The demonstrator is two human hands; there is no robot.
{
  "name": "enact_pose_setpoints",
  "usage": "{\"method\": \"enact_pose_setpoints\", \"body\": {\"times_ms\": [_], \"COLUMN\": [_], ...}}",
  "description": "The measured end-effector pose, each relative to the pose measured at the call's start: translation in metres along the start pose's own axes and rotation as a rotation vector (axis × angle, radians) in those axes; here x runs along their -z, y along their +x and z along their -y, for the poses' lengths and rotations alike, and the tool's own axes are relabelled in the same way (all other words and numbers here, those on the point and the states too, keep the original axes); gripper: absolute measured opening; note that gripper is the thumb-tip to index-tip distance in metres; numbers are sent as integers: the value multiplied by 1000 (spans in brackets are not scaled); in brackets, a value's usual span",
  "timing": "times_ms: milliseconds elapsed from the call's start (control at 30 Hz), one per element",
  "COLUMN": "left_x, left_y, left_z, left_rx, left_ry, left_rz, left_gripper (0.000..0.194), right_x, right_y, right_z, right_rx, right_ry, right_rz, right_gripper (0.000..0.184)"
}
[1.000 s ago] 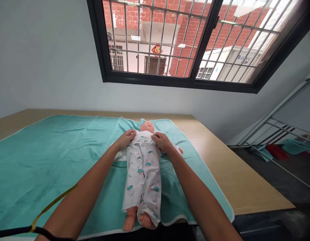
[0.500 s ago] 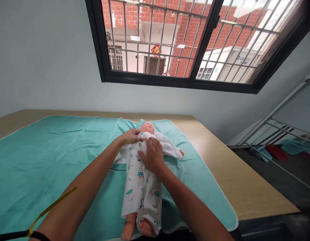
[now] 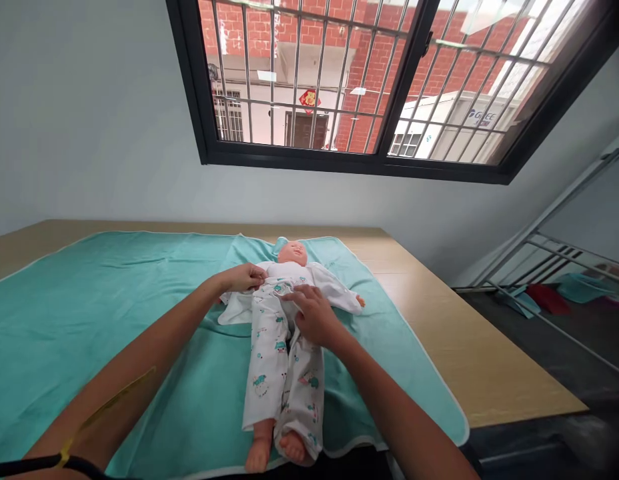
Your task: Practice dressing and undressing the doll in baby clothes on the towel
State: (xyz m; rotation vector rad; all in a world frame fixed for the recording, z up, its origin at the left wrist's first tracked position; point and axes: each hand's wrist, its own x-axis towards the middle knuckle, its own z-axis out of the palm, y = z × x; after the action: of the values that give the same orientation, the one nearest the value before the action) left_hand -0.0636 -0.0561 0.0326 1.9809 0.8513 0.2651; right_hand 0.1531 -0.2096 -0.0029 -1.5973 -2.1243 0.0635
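White trousers (image 3: 267, 353) — teal-and-pink print (blanket (image 3: 154, 287) plain teal, white-edged)

In the pale wall (image 3: 114, 133) is one window (image 3: 289, 159) w/ dark frame; metal bars (image 3: 246, 73) cross the view; outside are a red brick bldg (image 3: 259, 40), brown door (image 3: 302, 130), red diamond-shaped sign (image 3: 309, 100) and white box (image 3: 452, 117) w/ lettering (image 3: 482, 118); at R, a metal frame (image 3: 569, 195), w/ red cloth (image 3: 548, 299) and teal cloth (image 3: 582, 287) seen past its rails; at bottom L, a black cord (image 3: 27, 465) w/ yellow tie (image 3: 65, 453).

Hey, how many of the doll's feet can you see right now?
2. One foot sticks out of the patterned trousers on your left; the other foot, on your right, is partly covered by them.
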Motion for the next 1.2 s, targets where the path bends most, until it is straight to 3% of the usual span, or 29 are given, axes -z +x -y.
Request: {"method": "enact_pose_setpoints", "body": {"times_ms": [100, 200, 400, 467, 567, 667, 733, 800, 867, 967, 1033, 1100, 1200], "left_x": [-15, -26, -70, -90, -110, -109, -95, -75, -54, -30, -21, -19, -24], "left_y": [-6, -10, -15, -16, -16, -15, -13, -9, -4, 1, 2, 1, -1], "left_z": [-1, 3, 27, 35, 40, 39, 38, 35, 31, 20, 13, 9, 16], "left_rx": [-55, -113, -156, -132, -139, -176, -207, -247, -269, -250, -221, -186, -128], "left_ry": [-32, 16, 292, 288, 247, 170, 49, -112, -186, -137, -129, -157, -276], "left_rz": [-77, -188, -707, -856, -984, -1013, -1009, -934, -704, -236, -56, -14, -97], "left_gripper": [28, 20, 7, 7, 18, 27, 25, 25, 31, 33, 32, 33, 39], "right_x": [13, 17, 10, 5, -9, -25, -32, -36, -37, -33, -29, -25, -25], "right_y": [32, 71, 113, 116, 113, 104, 98, 94, 92, 91, 91, 88, 79], "right_z": [-5, -3, 17, 17, 9, -3, -8, -10, -9, -8, -11, -20, -43], "right_rx": [-38, -122, -103, -80, -138, -206, -128, -28, 15, 35, 24, -33, -183], "right_ry": [133, 71, -144, -123, 85, 288, 387, 451, 487, 502, 463, 383, 336], "right_rz": [-3, -31, 371, 397, 186, -106, -181, -177, -161, -150, -150, -168, -256], "right_gripper": [32, 28, 23, 19, 12, 16, 19, 21, 21, 23, 26, 33, 49]}}
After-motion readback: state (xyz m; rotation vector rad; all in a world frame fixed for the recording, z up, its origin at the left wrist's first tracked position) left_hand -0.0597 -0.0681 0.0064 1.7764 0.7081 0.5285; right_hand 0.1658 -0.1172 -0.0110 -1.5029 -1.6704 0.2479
